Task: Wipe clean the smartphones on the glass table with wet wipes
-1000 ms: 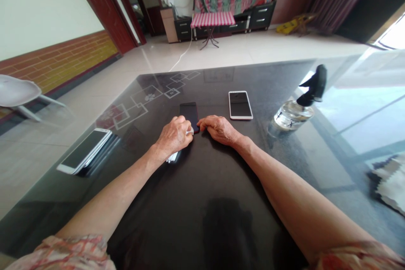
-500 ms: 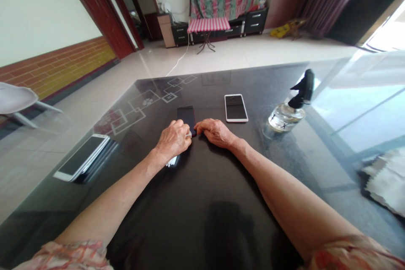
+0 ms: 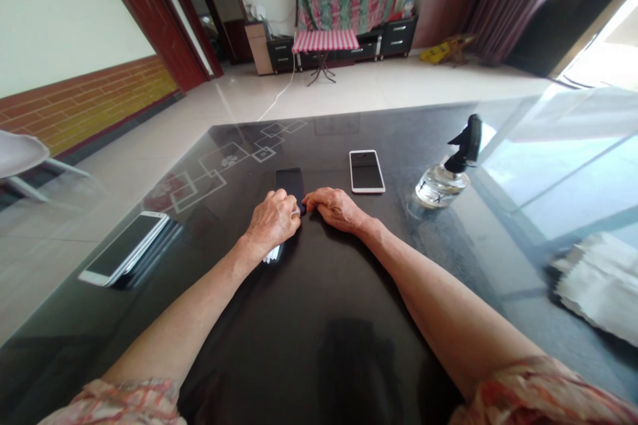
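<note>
A dark smartphone point(image 3: 290, 179) lies flat on the black glossy table point(image 3: 279, 345), its near part covered by my left hand point(image 3: 272, 220). That hand is closed on a white cloth point(image 3: 272, 254), which shows below the palm and between the fingers, pressed against the phone's near end. My right hand point(image 3: 337, 208) rests at the phone's right edge, fingers bent together with the tips touching its near right corner. Farther right, a white-framed smartphone point(image 3: 367, 171) lies screen up, apart from both hands.
A clear spray bottle point(image 3: 442, 184) with a black trigger head stands at right. White cloths point(image 3: 601, 285) lie at the right edge. Stacked white phones point(image 3: 124, 249) sit on the left. Beyond the table are a plastic chair point(image 3: 22, 153) and a small striped table point(image 3: 325, 41).
Both hands stay at the dark phone with almost no movement. The whole view has shifted slightly, so the bottle and cloths appear a little farther left.
</note>
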